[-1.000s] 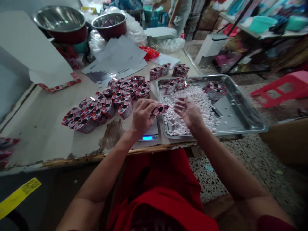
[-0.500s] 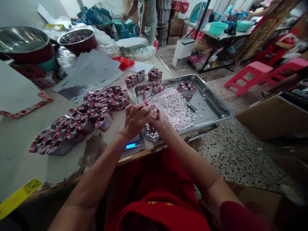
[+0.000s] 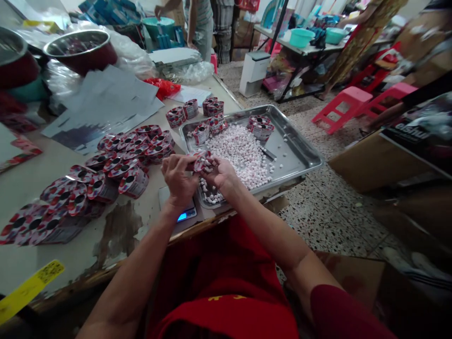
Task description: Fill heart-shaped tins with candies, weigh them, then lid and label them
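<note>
My left hand (image 3: 179, 179) grips a small red-and-white printed carton (image 3: 202, 161), tilted above the near left corner of a metal tray (image 3: 300, 162). Palm up, my right hand (image 3: 223, 178) is cupped at the carton's open side, its fingers curled around a few small white balls; some fingers are partly hidden. A heap of the same white balls (image 3: 240, 153) lies in the tray, with a dark-handled tool (image 3: 269, 154) beside it. Under my left hand is a digital scale (image 3: 190, 213) with a lit blue display. Finished-looking printed cartons (image 3: 134, 181) stand in rows to the left.
More cartons (image 3: 261, 129) stand in the tray and by its far edge. Steel-lined red bowls (image 3: 83, 56), grey sheets (image 3: 106, 108) and a red plastic bag (image 3: 162, 88) lie farther back. Pink stools (image 3: 344, 106) and a cardboard box (image 3: 367, 165) are to the right. Another person (image 3: 199, 23) stands behind.
My view has swung slightly, so the scene sits farther left. The carton has tipped in my left hand, and my right hand has turned palm up at its opening.
</note>
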Motion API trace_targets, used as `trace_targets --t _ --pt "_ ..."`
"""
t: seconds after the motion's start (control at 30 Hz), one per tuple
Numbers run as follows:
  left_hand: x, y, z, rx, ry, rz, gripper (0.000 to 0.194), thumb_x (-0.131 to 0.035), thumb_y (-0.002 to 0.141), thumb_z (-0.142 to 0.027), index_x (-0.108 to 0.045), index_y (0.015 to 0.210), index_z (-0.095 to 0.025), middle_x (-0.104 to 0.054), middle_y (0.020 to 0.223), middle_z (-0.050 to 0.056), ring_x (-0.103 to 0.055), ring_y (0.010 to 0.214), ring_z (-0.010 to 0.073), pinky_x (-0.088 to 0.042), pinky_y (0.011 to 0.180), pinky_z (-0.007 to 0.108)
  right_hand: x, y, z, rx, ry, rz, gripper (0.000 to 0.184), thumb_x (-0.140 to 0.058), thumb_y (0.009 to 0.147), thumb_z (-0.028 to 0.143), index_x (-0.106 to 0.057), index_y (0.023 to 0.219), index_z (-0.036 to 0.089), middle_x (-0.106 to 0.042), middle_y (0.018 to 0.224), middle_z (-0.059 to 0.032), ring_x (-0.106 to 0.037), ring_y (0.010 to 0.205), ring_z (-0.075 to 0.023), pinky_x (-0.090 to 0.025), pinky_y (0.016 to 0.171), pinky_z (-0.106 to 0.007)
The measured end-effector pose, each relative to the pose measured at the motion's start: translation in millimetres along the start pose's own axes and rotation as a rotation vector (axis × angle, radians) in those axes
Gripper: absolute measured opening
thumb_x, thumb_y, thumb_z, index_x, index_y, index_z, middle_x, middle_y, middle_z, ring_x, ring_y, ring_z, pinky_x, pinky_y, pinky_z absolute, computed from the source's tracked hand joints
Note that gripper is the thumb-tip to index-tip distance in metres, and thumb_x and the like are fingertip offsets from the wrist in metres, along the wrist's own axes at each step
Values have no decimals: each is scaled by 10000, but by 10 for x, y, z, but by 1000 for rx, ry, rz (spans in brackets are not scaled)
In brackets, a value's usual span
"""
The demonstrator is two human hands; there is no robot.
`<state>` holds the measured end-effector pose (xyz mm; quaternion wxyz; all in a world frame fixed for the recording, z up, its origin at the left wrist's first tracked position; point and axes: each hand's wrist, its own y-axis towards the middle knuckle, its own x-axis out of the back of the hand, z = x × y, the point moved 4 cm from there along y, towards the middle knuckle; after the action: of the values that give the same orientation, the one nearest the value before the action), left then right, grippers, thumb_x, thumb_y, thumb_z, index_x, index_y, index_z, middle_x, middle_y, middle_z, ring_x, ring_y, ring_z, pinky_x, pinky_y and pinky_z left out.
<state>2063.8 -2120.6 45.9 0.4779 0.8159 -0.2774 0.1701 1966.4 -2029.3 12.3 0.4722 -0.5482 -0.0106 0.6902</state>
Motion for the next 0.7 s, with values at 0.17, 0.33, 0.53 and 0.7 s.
trace_targets --t 0.17,0.33,0.53,0.7 --pt "512 -104 270 414 -394 -140 454 -929 719 -386 -667 1047 -213 -694 1002 5 -652 872 173 -536 826 318 38 -271 242 -25 -193 2 210 -471 1011 104 -648 914 161 -635 639 17 -491 496 -81 -371 432 -122" --pt "883 -508 599 609 -476 12 473 -965 646 -370 -681 1007 -257 -727 970 -15 -696 878 196 -574 818 332 150 -432 856 331 -893 61 141 -617 950 118 -744 929 175 -652 611 26 -460 510 -79 -352 488 -148" --pt "1050 -789 662 590 -329 110 667 -952 670 -399 -675 1253 -228 -764 1186 72 -729 1097 244 -572 980 391 360 -453 1382 605 -1862 261 268 -840 824 305 -832 1086 249 -795 1216 -95 -679 1217 -301 -477 1111 -471" --pt "1631 -835 682 551 -203 -90 436 -856 848 -330 -703 1246 -238 -764 1115 56 -724 1021 187 -572 921 315 664 -461 1329 540 -2435 81 513 -803 820 488 -787 1259 222 -758 1270 -162 -699 1159 -379 -527 988 -493"
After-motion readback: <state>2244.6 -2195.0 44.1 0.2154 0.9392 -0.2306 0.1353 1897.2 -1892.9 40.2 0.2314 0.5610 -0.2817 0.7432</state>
